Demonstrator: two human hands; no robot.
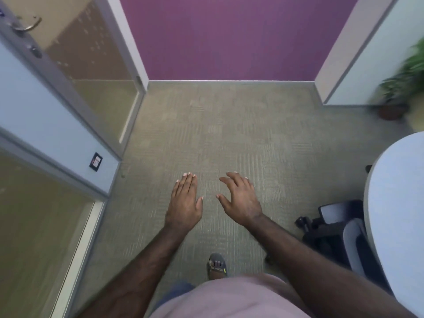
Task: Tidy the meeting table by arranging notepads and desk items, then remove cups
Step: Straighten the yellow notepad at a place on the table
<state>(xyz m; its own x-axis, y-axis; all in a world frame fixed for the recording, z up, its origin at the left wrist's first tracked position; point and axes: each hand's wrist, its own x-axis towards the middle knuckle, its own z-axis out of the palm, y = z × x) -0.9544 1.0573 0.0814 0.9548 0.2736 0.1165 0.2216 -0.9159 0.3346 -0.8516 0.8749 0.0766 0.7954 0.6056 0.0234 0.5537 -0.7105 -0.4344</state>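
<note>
My left hand [185,203] and my right hand [241,198] are stretched out in front of me, palms down, above the grey-green carpet. Both hold nothing and their fingers are spread. The rounded edge of a white meeting table [394,203] shows at the right; only a bare part of its top is in view. No notepads, desk items or cups are visible in this frame.
A glass door with a metal handle [27,26] and glass partitions stand at the left. A purple wall [229,37] closes the far side. A black office chair [332,228] sits under the table's edge. A potted plant [399,92] stands at the far right.
</note>
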